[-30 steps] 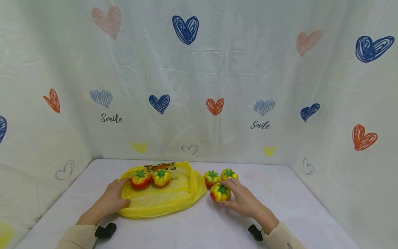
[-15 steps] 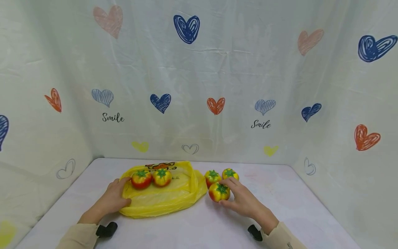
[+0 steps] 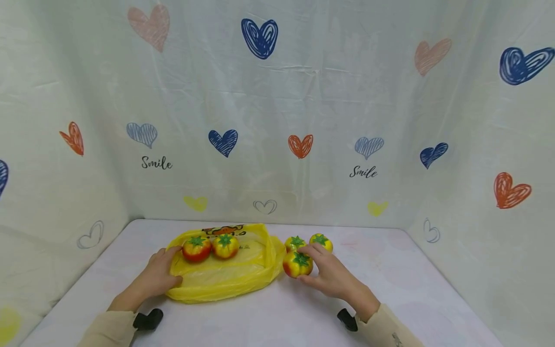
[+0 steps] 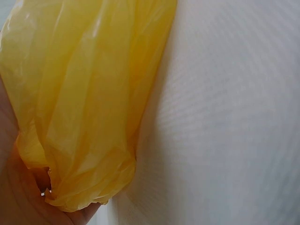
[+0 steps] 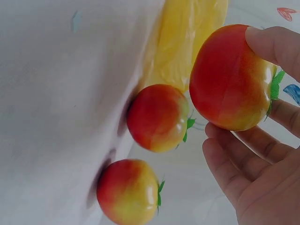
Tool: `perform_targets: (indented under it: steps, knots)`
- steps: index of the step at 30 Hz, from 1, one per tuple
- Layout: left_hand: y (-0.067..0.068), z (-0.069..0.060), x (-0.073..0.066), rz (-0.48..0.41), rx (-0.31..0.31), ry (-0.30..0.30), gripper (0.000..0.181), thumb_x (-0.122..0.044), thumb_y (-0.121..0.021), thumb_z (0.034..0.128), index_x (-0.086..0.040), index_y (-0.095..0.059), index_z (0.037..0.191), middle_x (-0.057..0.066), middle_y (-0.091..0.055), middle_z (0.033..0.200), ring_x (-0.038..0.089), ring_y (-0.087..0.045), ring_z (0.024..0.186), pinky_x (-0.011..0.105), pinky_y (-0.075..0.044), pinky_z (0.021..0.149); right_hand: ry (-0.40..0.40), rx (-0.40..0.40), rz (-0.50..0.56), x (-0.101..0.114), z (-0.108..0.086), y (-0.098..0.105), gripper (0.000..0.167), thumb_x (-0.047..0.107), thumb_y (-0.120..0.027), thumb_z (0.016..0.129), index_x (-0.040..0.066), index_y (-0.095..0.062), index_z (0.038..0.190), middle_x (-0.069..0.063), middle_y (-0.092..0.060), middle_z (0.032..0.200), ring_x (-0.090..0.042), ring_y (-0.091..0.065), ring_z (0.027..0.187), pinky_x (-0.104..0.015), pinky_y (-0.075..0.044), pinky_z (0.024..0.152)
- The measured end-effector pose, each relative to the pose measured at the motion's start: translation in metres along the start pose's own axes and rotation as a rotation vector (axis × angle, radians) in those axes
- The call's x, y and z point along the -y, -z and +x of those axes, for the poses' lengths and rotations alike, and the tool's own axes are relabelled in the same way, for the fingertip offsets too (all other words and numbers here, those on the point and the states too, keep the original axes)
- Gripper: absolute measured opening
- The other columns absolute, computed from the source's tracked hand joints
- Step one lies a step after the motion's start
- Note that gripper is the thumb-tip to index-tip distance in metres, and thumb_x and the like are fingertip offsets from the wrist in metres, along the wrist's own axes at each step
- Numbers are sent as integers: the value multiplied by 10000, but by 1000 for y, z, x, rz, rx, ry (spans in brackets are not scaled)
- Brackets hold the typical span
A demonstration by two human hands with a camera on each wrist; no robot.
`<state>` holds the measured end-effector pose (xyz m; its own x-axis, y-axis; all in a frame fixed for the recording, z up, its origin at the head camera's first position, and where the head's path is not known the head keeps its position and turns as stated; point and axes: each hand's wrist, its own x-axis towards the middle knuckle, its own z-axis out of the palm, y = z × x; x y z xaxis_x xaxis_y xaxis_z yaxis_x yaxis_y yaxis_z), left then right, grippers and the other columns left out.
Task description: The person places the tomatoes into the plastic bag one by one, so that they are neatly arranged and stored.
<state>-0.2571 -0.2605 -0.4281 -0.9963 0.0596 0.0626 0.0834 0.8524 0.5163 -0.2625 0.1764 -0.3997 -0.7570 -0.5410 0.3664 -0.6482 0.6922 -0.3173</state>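
Note:
My right hand [image 3: 325,271] grips a red-and-yellow toy tomato [image 3: 297,264] with a green leafy top, between thumb and fingers. In the right wrist view this held tomato [image 5: 232,77] is up off the table. Behind it stand two more tomatoes [image 5: 157,118], resting on the table. A yellow plastic bag [image 3: 225,284] lies spread with its mouth open on the left. My left hand [image 3: 155,274] holds the bag's left rim; in the left wrist view the bag [image 4: 89,108] hides most of the fingers. Two tomatoes [image 3: 197,249] sit side by side in the bag.
A white table [image 3: 260,323] carries everything. Around it hangs a pale curtain [image 3: 277,86] printed with hearts and "Smile" lettering. Black wrist devices [image 3: 148,319] are strapped at both cuffs.
My right hand has lifted the gripped tomato a little and moved it left toward the bag, now partly covering the tomato behind. The left hand keeps its place on the rim.

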Motion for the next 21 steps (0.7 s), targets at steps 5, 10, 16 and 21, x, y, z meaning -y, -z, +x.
perform_targets:
  steps: [5,10,16,21]
  knots:
    - [1,-1,1,1,0,-11,803,-121,-717,694,75,-342,1377,281,-408,1234,421,-386,1089,612,-389,910,-18,26,-3,5,5,0,571,356,-743,808,215,-512,1311,69,-482,1264,-115,-520,1103,-356,-478,934]
    - [2,-1,1,10,-10,-35,792,-125,-713,689,80,-353,1364,299,-406,1238,437,-387,1093,620,-383,910,-18,28,5,8,11,1,581,359,-740,810,199,-511,1319,73,-485,1260,-115,-511,1121,-355,-472,945]
    - [2,-1,0,2,6,-14,798,-126,-716,692,77,-347,1370,306,-390,1249,448,-373,1107,633,-375,916,7,25,25,13,18,2,566,364,-736,813,196,-512,1306,80,-489,1257,-106,-516,1111,-346,-477,935]
    - [3,0,-1,-1,11,-8,801,-124,-717,693,73,-343,1374,292,-396,1242,436,-375,1102,624,-377,919,9,26,48,16,22,2,556,352,-736,816,196,-513,1301,87,-487,1246,-86,-515,1082,-322,-479,926]
